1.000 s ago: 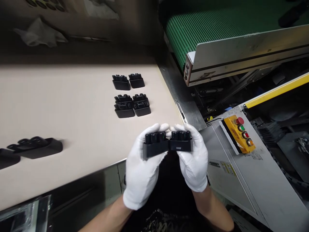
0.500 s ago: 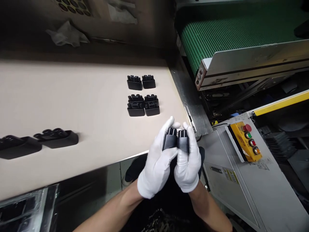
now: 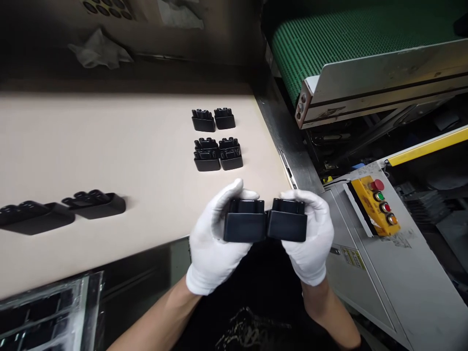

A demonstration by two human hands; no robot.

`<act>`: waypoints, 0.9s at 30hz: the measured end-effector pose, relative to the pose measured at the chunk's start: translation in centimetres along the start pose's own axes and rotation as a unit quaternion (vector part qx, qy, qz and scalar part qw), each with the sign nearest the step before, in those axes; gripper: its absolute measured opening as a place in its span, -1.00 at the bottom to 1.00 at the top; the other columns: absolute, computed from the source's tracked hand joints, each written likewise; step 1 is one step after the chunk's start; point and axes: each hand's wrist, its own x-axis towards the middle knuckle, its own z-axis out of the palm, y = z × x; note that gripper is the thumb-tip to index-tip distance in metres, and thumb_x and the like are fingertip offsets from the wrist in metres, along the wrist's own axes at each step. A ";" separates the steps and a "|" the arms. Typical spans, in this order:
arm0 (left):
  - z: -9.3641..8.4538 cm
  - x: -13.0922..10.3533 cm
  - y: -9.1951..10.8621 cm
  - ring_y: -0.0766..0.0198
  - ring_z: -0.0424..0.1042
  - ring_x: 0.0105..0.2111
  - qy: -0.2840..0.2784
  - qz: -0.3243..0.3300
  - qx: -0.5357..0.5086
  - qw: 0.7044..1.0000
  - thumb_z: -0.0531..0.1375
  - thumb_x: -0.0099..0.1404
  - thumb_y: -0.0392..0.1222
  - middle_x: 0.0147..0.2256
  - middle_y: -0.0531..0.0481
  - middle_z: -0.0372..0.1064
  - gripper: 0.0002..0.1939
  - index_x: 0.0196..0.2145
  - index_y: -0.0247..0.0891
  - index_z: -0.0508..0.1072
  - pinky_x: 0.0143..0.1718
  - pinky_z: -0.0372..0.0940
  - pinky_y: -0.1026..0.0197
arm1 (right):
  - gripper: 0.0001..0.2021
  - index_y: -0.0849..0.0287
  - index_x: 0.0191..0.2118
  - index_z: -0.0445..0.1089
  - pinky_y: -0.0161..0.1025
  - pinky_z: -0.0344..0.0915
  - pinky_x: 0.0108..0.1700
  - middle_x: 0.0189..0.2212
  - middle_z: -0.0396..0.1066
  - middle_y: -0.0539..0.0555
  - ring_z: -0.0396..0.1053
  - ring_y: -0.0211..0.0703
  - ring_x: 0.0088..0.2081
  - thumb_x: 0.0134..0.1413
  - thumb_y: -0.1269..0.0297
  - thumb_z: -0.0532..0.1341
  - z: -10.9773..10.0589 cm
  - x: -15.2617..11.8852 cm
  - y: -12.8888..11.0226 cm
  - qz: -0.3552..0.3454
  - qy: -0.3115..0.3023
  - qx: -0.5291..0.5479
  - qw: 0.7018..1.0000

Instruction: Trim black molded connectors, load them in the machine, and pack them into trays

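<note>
My left hand (image 3: 217, 239), in a white glove, is closed round a black plastic part (image 3: 244, 222). A second, similar black plastic part (image 3: 287, 220) is gripped in my gloved right hand (image 3: 310, 234). Both parts are held side by side in front of my body, their broad smooth faces toward me and narrower blocks standing up at the top. Their inner edges meet or nearly meet. Beyond my hands, on the beige work surface (image 3: 153, 161), several like parts (image 3: 207, 160) stand in paired rows. Two more parts (image 3: 97, 204) lie at the left.
A green conveyor belt (image 3: 329, 44) with a metal side rail runs at the upper right. Below it, a yellow button box (image 3: 376, 207) sits on a grey cabinet (image 3: 413, 282). Crumpled plastic (image 3: 100, 51) lies at the back; a clear-wrapped tray (image 3: 84, 312) is at lower left.
My hands have moved apart slightly and closer to me. Both black parts have turned from their narrow ends to show their broad faces. The parts on the work surface have stayed in place.
</note>
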 end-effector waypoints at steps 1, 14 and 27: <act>0.1 -0.1 0.0 0.08 0.59 -0.08 0.007 -0.014 -0.012 1.000 0.55 0.11 -0.23 -0.06 0.00 0.57 -0.31 0.18 0.09 0.54 -0.04 0.58 0.10 | -0.46 -0.02 0.04 0.40 -0.07 0.64 0.06 -0.08 0.60 0.02 0.61 -0.09 -0.03 -0.07 0.57 0.40 0.0 -0.1 0.0 0.003 -0.004 -0.005 1.000; 0.6 -0.4 0.3 0.04 0.58 0.03 0.016 0.000 0.010 1.000 0.52 0.19 -0.19 -0.04 -0.08 0.58 -0.35 0.19 -0.09 0.42 0.06 0.56 0.03 | -0.45 -0.04 0.15 0.45 0.00 0.56 0.19 0.01 0.57 0.05 0.55 -0.06 0.09 0.09 0.62 0.31 0.3 -0.8 -0.3 -0.072 -0.025 -0.072 0.994; -1.5 1.9 1.5 0.30 0.42 -0.52 -0.069 -0.304 -0.186 0.932 0.29 0.38 0.03 -0.18 -0.14 0.55 -0.72 -0.19 -0.27 0.57 -0.58 0.30 0.26 | -0.70 0.00 0.05 0.53 -0.15 0.53 -0.19 0.02 0.56 0.05 0.54 -0.16 -0.21 0.28 0.33 0.18 -0.8 0.3 0.7 0.195 -0.073 0.102 0.973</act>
